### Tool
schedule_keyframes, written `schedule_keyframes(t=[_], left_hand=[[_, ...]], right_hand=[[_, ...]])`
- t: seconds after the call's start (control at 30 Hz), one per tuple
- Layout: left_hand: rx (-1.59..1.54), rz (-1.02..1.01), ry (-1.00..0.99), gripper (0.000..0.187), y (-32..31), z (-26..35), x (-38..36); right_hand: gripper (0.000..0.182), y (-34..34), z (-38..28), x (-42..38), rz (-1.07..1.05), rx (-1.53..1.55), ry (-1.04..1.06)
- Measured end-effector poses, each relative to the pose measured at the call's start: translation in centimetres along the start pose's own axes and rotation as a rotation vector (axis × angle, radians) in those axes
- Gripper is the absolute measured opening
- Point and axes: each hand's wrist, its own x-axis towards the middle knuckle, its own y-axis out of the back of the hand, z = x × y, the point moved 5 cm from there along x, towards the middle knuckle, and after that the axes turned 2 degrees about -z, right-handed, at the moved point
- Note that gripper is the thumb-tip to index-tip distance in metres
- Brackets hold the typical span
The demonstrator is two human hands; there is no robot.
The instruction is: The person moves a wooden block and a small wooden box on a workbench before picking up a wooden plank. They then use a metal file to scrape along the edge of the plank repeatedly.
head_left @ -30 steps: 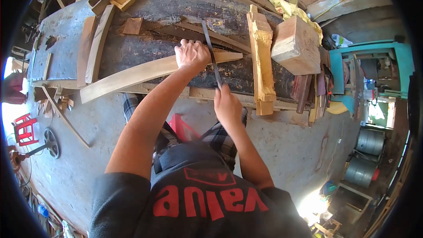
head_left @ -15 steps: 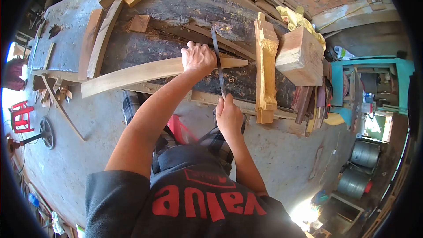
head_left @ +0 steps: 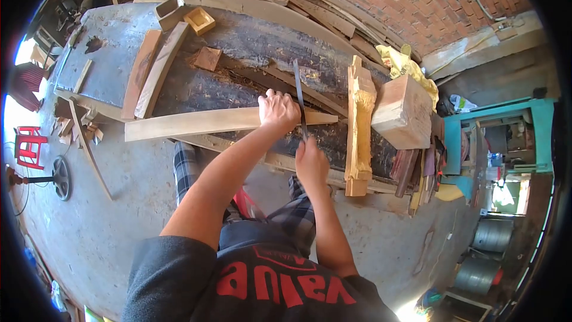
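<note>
A long, pale, curved wooden piece (head_left: 196, 122) lies across the dark, worn workbench (head_left: 250, 30). My left hand (head_left: 279, 110) is closed over this piece near its narrow right end, fingers curled around it. In my right hand (head_left: 311, 162), at the near edge of the bench, is the lower end of a long dark metal file (head_left: 300, 86). The file crosses the wooden piece just right of my left hand and points away from me, its far tip over the bench.
Two curved boards (head_left: 141, 74) and a yellowish square box (head_left: 199, 21) lie at the left of the bench. To the right are a carved yellow wooden piece (head_left: 360, 125) and a large wooden block (head_left: 405, 111). A red stool (head_left: 30, 147) stands on the floor.
The whole view has shifted, with the bench appearing lower. The file still crosses the wooden piece, and both hands keep their holds.
</note>
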Motion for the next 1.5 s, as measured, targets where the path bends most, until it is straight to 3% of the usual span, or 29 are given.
schedule_keyframes(t=[0.13, 0.3, 0.5, 0.6, 0.7, 0.9, 1.1, 1.3, 1.5], left_hand=[[0.008, -0.015, 0.000, 0.034, 0.2, -0.1, -0.1], [-0.008, -0.061, 0.037, 0.034, 0.2, 0.1, 0.4], [0.017, -0.027, 0.008, 0.033, -0.2, -0.2, -0.3], [-0.029, 0.061, -0.033, 0.033, 0.1, -0.3, -0.2], [-0.027, -0.007, -0.003, 0.034, -0.2, -0.1, -0.1], [-0.005, -0.029, -0.005, 0.033, 0.1, -0.5, -0.2], [-0.035, 0.018, -0.005, 0.035, -0.1, -0.1, -0.1], [0.011, -0.058, -0.010, 0.035, 0.4, -0.2, -0.4], [-0.014, -0.003, -0.043, 0.035, 0.4, -0.1, -1.3]], right_hand=[[0.019, -0.2, -0.2, 0.7, 0.158, -0.034, 0.164], [0.018, 0.4, 1.4, -5.6, 0.048, -0.098, 0.023], [0.021, -1.0, -0.2, 3.0, 0.161, -0.028, 0.175], [0.021, -0.3, 1.0, -2.2, 0.053, -0.048, 0.073], [0.020, 0.1, 1.3, -5.2, 0.018, -0.090, -0.012], [0.018, -0.8, -0.7, 3.1, 0.153, -0.050, 0.195], [0.021, -0.8, 1.5, -4.7, 0.123, -0.153, 0.056], [0.021, -1.0, -0.7, 2.8, 0.132, -0.007, 0.147], [0.018, -0.9, 1.4, -5.7, 0.118, -0.131, 0.069]])
